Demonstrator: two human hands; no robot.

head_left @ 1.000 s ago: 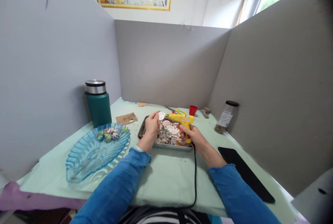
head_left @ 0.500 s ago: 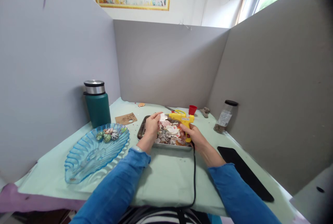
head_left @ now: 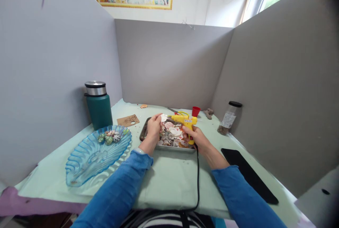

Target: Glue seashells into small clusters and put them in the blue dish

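My left hand (head_left: 154, 128) pinches a small flat white shell (head_left: 164, 118) above the metal tray (head_left: 174, 148). A yellow hot glue gun (head_left: 188, 121) is in my right hand (head_left: 195, 135), its nozzle pointing left at the white shell. Whether nozzle and shell touch I cannot tell. Beneath both hands, the tray holds many loose shells (head_left: 176, 131) in white, pink and grey. From the gun's handle a black cord (head_left: 198, 182) runs down to the table's front edge.
At left stand a blue shell-shaped glass dish (head_left: 90, 161) with several shells, a green bottle (head_left: 99, 109) and a brown card (head_left: 128, 120). A red cup (head_left: 196, 111), scissors (head_left: 172, 110), a lidded jar (head_left: 229, 118) and a black slab (head_left: 249, 175) lie behind and right.
My left hand has turned slightly, and the white shell has shifted a little left and down. The glue gun stays nearly in place in my right hand.
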